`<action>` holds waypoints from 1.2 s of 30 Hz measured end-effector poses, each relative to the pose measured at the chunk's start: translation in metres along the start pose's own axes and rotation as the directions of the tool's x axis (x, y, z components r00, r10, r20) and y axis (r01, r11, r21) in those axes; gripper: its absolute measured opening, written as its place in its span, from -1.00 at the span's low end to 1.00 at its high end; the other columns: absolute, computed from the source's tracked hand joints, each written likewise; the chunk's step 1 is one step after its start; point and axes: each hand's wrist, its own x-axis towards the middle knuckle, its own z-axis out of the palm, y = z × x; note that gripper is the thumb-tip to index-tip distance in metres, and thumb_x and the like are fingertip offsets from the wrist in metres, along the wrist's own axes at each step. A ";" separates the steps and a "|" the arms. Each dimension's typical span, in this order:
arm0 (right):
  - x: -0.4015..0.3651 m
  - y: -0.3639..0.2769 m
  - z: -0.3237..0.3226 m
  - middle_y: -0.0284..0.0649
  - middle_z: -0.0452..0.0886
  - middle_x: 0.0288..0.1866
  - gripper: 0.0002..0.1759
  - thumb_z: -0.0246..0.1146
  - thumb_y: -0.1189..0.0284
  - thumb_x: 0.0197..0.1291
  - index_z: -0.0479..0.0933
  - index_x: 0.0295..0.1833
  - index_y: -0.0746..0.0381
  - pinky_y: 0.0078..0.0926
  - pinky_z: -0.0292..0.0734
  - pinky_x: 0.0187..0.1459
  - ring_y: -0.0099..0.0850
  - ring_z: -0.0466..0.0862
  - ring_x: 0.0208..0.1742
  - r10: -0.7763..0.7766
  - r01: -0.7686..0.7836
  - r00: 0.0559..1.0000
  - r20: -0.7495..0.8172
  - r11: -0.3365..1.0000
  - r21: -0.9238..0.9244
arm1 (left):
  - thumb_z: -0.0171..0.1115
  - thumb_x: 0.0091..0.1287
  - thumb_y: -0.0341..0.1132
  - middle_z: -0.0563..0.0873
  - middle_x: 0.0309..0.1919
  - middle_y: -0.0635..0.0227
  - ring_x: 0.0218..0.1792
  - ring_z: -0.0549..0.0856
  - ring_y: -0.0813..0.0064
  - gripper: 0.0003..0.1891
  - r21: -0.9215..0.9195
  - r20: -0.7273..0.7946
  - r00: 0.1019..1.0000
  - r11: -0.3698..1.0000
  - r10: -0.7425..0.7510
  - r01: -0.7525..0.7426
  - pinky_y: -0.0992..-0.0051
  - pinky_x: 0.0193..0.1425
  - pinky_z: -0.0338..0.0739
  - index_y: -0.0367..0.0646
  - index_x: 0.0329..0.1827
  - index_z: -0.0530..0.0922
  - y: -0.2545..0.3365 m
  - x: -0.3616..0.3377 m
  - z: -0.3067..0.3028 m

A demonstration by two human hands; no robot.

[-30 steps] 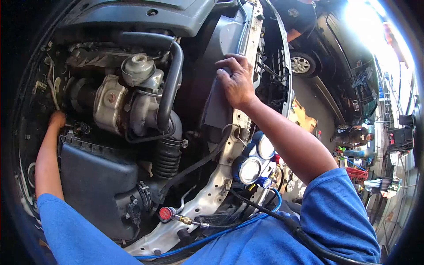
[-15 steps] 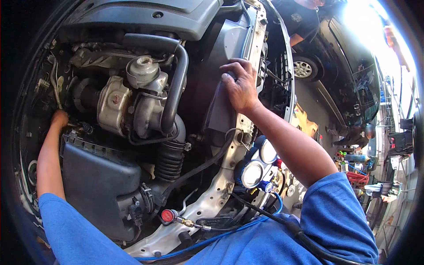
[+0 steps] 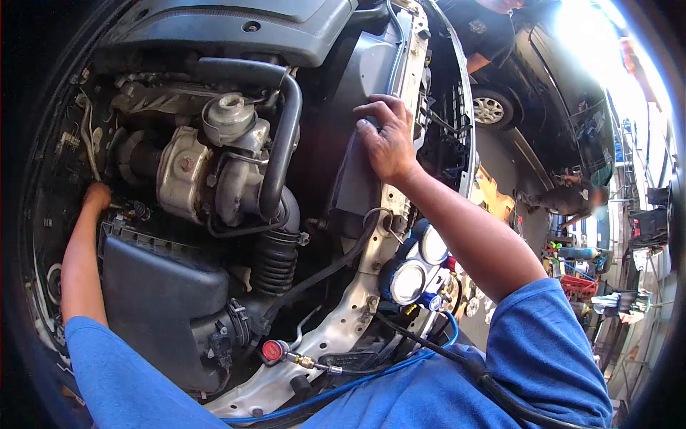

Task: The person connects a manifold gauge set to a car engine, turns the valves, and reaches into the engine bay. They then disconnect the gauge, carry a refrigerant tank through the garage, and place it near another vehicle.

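My left hand reaches down at the left side of the engine bay, beside a metal pipe and a fitting; its fingers are hidden. Below it lies the black airbox. My right hand rests on the top edge of the black radiator shroud, next to the pale front crossmember, with the fingers curled over and the thumb apart. Between the hands stand the turbo housing and a curved black pipe.
Manifold gauges hang at the front of the car, with a blue hose and a red-capped coupler near my body. A person stands at the top right. Another person bends near a dark car.
The person in the background by the dark car has shifted and bends further over. My hands have hardly moved.
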 end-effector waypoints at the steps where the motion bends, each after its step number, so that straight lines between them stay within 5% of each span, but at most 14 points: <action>1: 0.000 0.000 0.000 -0.08 0.44 0.29 -0.68 0.22 0.27 0.27 0.64 0.08 0.12 -0.10 0.12 0.51 -0.03 0.29 0.43 0.002 -0.002 1.000 -0.001 1.000 0.005 | 0.14 0.35 -0.31 0.80 0.01 0.05 0.06 0.79 0.10 -0.70 -0.002 -0.001 1.000 1.000 0.002 -0.002 0.15 0.16 0.67 -0.18 -0.03 0.79 0.000 -0.001 -0.001; 19: 0.001 0.000 0.000 -0.11 0.44 0.30 -0.67 0.20 0.26 0.27 0.63 0.10 0.09 -0.11 0.08 0.53 -0.03 0.27 0.44 0.004 -0.005 1.000 0.010 1.000 0.025 | 0.17 0.32 -0.35 0.79 0.00 -0.01 0.04 0.78 0.00 -0.72 -0.153 0.025 0.997 0.985 -0.071 0.074 0.13 0.11 0.68 -0.23 -0.05 0.78 -0.020 0.028 0.032; 36: -0.001 0.000 0.001 -0.09 0.45 0.29 -0.66 0.19 0.25 0.26 0.64 0.09 0.10 -0.12 0.07 0.53 -0.06 0.28 0.45 -0.007 0.007 1.000 -0.013 1.000 0.011 | 0.17 0.34 -0.33 0.77 0.04 -0.04 0.03 0.78 -0.02 -0.70 -0.030 -0.009 1.000 1.000 -0.002 0.002 0.11 0.13 0.67 -0.25 0.00 0.76 -0.005 -0.007 -0.003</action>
